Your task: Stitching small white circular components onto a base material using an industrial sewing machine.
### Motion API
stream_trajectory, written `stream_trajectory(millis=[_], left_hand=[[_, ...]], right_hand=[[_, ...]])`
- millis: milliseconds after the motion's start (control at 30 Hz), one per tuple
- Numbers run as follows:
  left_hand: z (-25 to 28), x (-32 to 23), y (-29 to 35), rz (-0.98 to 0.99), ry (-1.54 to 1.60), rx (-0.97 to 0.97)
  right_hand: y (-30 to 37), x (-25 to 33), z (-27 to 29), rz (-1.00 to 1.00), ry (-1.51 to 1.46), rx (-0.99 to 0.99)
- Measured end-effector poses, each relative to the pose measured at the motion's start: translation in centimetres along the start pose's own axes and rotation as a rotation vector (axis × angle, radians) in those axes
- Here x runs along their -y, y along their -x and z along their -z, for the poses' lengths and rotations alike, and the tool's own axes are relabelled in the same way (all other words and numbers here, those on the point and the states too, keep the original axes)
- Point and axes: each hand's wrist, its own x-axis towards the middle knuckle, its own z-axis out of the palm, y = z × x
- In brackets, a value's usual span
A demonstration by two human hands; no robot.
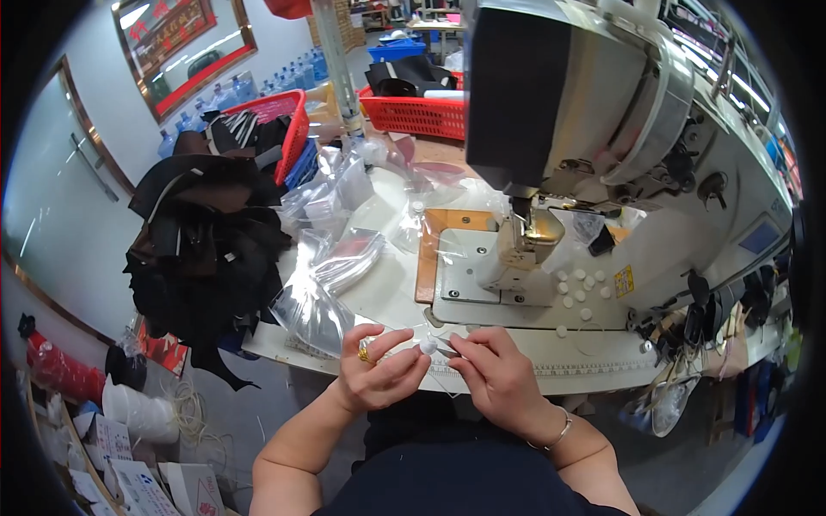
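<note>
At the front edge of the sewing table, my two hands meet over a small white round disc (pixel 428 347). My left hand (pixel 379 370) pinches the disc between thumb and a finger, with its other fingers curled loosely. Close beside it on the right, my right hand (pixel 499 378) has thumb and fingertips pressed together on a thin greyish piece, too small to name. Fine thread or a clear edge shows below the disc. Behind the hands stands a post-bed sewing machine (pixel 516 258). Several similar white discs (pixel 584 292) lie on its bed.
Clear plastic bags (pixel 314 292) lie left of the machine. Black material pieces (pixel 202 241) hang over the table's left edge. Red baskets (pixel 422 112) stand at the back. A ruler strip (pixel 585 368) runs along the front edge. Boxes and thread spools (pixel 138 413) sit on the lower left.
</note>
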Motion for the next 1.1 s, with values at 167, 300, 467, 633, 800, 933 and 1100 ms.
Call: stream_trajectory(millis=[167, 300, 467, 633, 800, 933, 1100], left_hand=[[-0.8, -0.5, -0.5, -0.031, -0.01, -0.045], [-1.1, -0.8, -0.3, -0.02, -0.004, -0.046], [-1.4, -0.7, -0.5, -0.025, -0.004, -0.049], [-1.3, -0.5, -0.4, -0.042, -0.004, -0.03], [-0.6, 1.6, -1.2, 0.147, 0.109, 0.138], [-0.1, 2.3, -1.9, 0.025, 0.064, 0.075], [-0.8, 1.3, -2.2, -0.065, -0.037, -0.037]], right_hand=[[-0.5, 0.4, -0.2, -0.068, 0.024, -0.021], [-0.6, -0.3, -0.2, -0.017, 0.063, -0.029], [-0.6, -0.5, 0.0, -0.006, 0.051, -0.144], [-0.7, -0.9, 0.0, 0.007, 0.087, -0.04], [-0.4, -2.4, 1.8, -0.09, 0.068, -0.221], [-0.6, -1.7, 1.6, -0.027, 0.031, -0.185], [-1.3, -1.0, -0.5, 0.031, 0.03, -0.134]])
